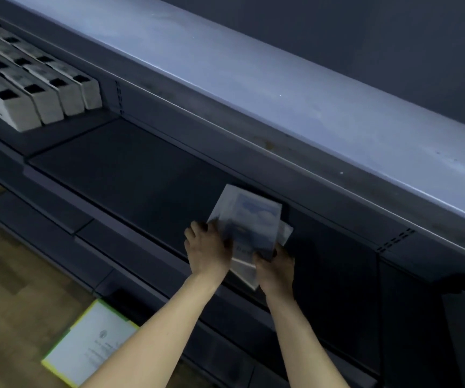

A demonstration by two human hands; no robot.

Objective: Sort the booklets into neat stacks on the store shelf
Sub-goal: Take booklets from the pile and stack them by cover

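booklets [249, 219] blurred, lower edges hidden by left hand [207, 247], right hand [274, 268]

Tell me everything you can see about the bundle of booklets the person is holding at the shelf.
The booklets are a small, loose bundle of thin, pale paper covers; the top one shows a blue sky-and-cloud picture with blurred print. Their edges are fanned and not squared up. The bundle sits tilted over the dark middle shelf. The left hand grips its left edge, and the right hand holds its lower right corner. Whether it rests on the shelf is unclear.
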